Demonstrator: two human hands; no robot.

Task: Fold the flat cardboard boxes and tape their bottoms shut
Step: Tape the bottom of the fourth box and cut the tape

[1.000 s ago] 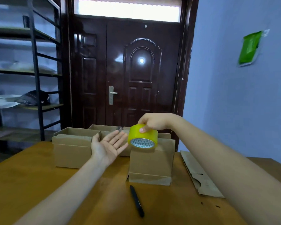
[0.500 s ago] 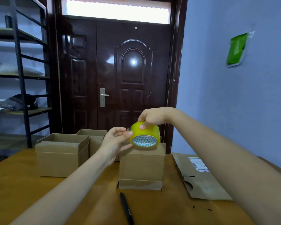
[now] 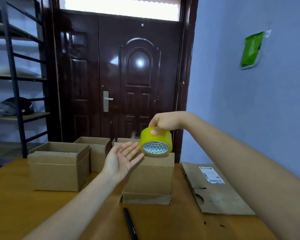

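My right hand [image 3: 163, 122] grips a yellow roll of tape [image 3: 155, 141] from above, holding it in the air over a folded cardboard box [image 3: 149, 177] that stands bottom-up at the table's middle. My left hand [image 3: 122, 160] is spread palm-up just left of the roll, its fingertips almost at the roll's edge. A flat, unfolded cardboard box [image 3: 213, 189] with a white label lies on the table to the right.
An open-topped folded box [image 3: 59, 168] stands at the left, with two more boxes [image 3: 95, 149] behind it. A black pen [image 3: 130, 223] lies near the table's front edge. A wooden table [image 3: 12, 205], a dark door and a metal shelf rack are around.
My left hand had closed its fingers onto the roll's side half a second ago and has now come off it, spread flat again. The view shifted slightly.
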